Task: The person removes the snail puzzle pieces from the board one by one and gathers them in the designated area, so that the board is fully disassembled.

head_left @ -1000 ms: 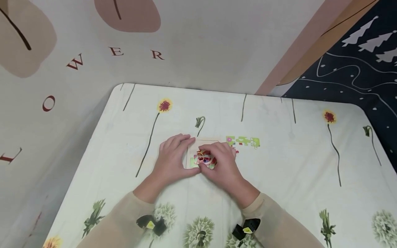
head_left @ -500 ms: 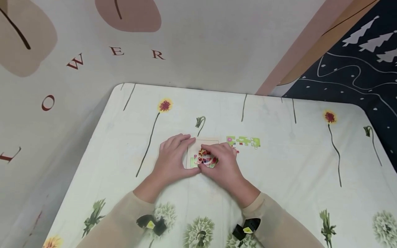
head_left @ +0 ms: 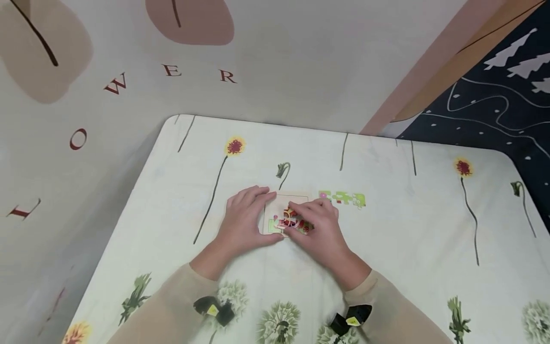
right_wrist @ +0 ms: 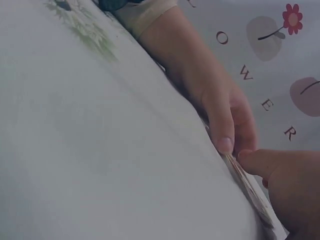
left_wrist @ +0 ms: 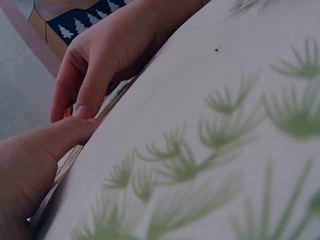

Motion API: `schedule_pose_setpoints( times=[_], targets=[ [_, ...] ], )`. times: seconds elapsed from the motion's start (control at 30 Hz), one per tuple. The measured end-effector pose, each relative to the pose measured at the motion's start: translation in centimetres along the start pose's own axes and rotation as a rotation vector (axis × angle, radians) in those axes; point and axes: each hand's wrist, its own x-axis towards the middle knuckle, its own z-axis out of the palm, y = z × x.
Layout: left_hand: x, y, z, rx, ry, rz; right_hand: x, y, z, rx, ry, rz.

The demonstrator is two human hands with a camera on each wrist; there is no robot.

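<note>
The left forearm [head_left: 165, 310] and right forearm [head_left: 408, 317] reach in from the near side of the table [head_left: 399, 215], slanting toward each other. Beige sleeves [head_left: 182, 286] end just short of bare wrists [head_left: 206, 259]. The left hand [head_left: 245, 217] angles toward the far edge, fingers extended side by side, thumb stretched out toward the right hand [head_left: 321, 222]. That one bends inward, thumb and index finger curving toward each other in a pinch. The two thumb tips sit just beside one another. Both hands lie nearer the left edge than the right.
</note>
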Motion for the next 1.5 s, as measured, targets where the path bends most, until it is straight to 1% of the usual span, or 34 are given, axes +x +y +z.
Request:
schedule_pose_setpoints(
  times=[0.13,0.3,0.47,0.57,0.67,0.77,0.87,1.0,1.1,1.5],
  targets=[
    [0.1,0.2,-0.1,0.004,-0.001,0.006,-0.6,0.6,-1.0,0.002,0.023,-0.039],
    [0.2,0.3,-0.2,0.005,0.003,0.004,-0.9,1.7,-2.2,-0.014,0.064,-0.031],
    [0.1,0.3,-0.2,-0.003,-0.007,-0.009,-1.3,3.1,-3.7,-0.021,0.087,0.020],
    [0.1,0.3,-0.1,0.001,-0.012,-0.018,-1.9,4.1,-5.0,-0.026,0.097,0.068],
    [0.1,0.3,0.0,0.003,-0.017,-0.024,-2.6,5.2,-6.5,-0.058,0.111,0.108],
    [0.1,0.2,0.0,-0.001,-0.016,-0.024,-3.3,6.2,-7.7,-0.095,0.111,0.136],
    [0.1,0.2,0.1,-0.003,-0.015,-0.024,-3.9,6.8,-8.4,-0.103,0.091,0.141],
    [0.2,0.2,0.2,-0.006,-0.008,-0.024,-4.0,7.3,-8.8,-0.095,0.049,0.118],
    [0.2,0.2,0.2,-0.011,-0.007,-0.023,-4.0,7.4,-8.7,-0.109,0.027,0.113],
    [0.1,0.3,0.0,-0.011,-0.002,-0.020,-3.7,7.2,-8.5,-0.149,0.002,0.124]
  ],
)
